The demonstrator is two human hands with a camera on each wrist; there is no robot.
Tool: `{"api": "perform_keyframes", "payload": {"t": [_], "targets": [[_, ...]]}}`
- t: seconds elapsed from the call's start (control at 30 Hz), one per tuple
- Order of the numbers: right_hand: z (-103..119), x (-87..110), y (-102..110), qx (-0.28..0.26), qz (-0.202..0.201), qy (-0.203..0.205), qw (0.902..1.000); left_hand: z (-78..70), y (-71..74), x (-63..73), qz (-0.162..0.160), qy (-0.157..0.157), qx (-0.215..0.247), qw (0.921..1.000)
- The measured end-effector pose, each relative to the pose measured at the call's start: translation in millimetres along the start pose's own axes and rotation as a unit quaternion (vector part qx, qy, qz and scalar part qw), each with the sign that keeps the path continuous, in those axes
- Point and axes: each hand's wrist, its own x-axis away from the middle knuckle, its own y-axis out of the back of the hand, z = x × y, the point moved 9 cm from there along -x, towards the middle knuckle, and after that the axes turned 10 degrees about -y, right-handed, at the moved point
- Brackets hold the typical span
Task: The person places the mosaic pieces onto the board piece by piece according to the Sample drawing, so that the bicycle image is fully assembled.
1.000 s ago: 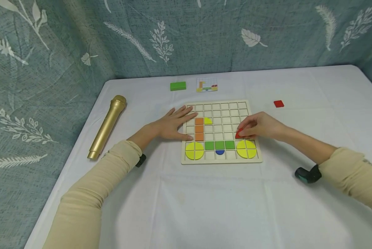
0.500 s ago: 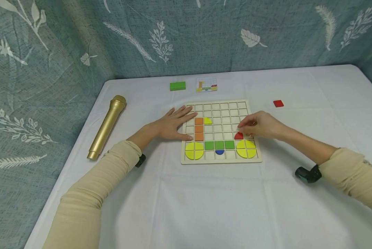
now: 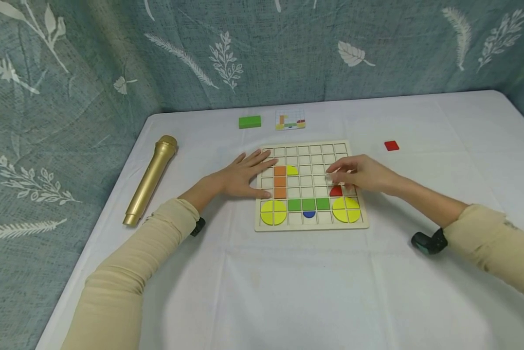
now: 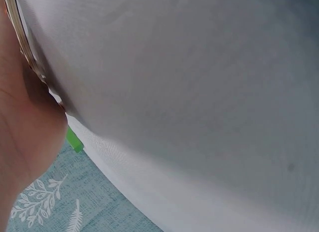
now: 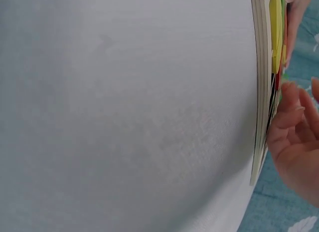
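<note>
A wooden grid board (image 3: 312,229) lies on the white table with coloured tiles set in its cells. My left hand (image 3: 244,179) rests spread over the board's left edge, fingers straight. Above the right part of the board is my right hand (image 3: 362,174), loosely bent and holding nothing. Just below its fingertips a red rounded tile (image 3: 336,191) sits in a cell, touching the top of the right yellow circle (image 3: 346,209). Orange squares (image 3: 280,181), a yellow quarter tile (image 3: 292,170), green squares (image 3: 308,204), a blue half-round tile (image 3: 309,214) and another yellow circle (image 3: 273,212) fill other cells.
A loose red square tile (image 3: 391,146) lies right of the board. Behind the board are a pattern card (image 3: 290,119) and a green block (image 3: 250,122). A gold microphone (image 3: 151,180) lies at the left. A leaf-patterned curtain (image 3: 283,53) hangs behind the table.
My right hand has let go of the red rounded tile, which now lies in its cell, and has lifted slightly up and left. The left hand stays put.
</note>
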Motion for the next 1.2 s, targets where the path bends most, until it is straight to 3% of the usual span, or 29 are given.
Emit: {"api": "perform_keyframes", "payload": {"t": [0.2,0.43,0.6,0.8,0.93,1.2], "targets": [[2,-3.8,-6,0.002,0.036,0.020,0.9991,-0.3,0.1,-0.2,-0.002,0.001,0.002,1.0000],[2,-4.4,-4,-0.008,0.048,0.010,0.9988,-0.4,0.3,-0.2,-0.006,0.000,-0.001,1.0000],[-6,-4.7,11,-0.065,0.060,-0.023,0.9958,-0.1,-1.3,0.6,-0.006,0.001,-0.004,1.0000],[-18,-8.9,35,-0.153,0.089,-0.048,0.9831,-2.0,-2.0,1.9,-0.005,0.001,0.000,1.0000],[-29,-14.0,56,-0.184,0.072,-0.062,0.9784,-3.7,-2.5,2.4,-0.002,0.000,0.004,1.0000],[-47,-18.3,101,-0.182,0.003,-0.084,0.9796,-2.7,-4.8,1.5,-0.002,0.002,0.000,1.0000]]}}
